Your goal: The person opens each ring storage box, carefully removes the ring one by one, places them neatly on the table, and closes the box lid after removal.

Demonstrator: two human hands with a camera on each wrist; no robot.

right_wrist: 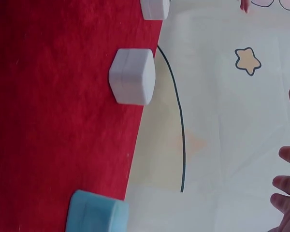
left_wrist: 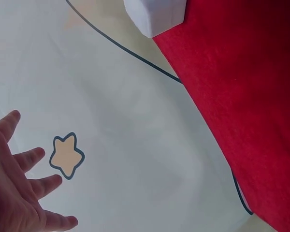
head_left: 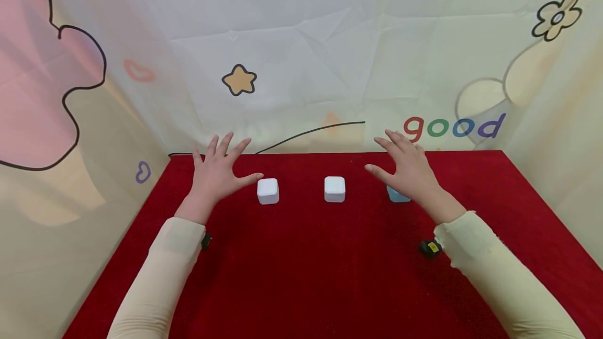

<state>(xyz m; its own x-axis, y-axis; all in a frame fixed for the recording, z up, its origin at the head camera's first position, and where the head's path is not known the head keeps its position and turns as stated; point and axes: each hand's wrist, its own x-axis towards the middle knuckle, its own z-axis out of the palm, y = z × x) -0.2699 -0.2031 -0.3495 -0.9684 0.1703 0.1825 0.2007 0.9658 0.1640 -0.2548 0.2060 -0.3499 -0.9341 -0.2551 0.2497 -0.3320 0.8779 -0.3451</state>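
Two white rounded blocks stand on a red cloth-covered table: the left white block [head_left: 268, 191] and the middle white block [head_left: 335, 189]. A blue block [head_left: 399, 195] stands to their right, partly hidden behind my right hand in the head view. My left hand [head_left: 214, 174], fingers spread, is raised beside the left white block and holds nothing; its thumb tip appears close to that block. My right hand [head_left: 407, 169] is raised over the blue block, fingers extended and holding nothing. The right wrist view shows the blue block [right_wrist: 96, 212] and middle white block [right_wrist: 132, 76] apart from the fingers.
The red table [head_left: 301, 276] reaches back to a pale printed curtain [head_left: 292, 46] with a star, a flower and the word "good". More curtain hangs at both sides. A small black wrist device [head_left: 431, 248] shows under the right cuff.
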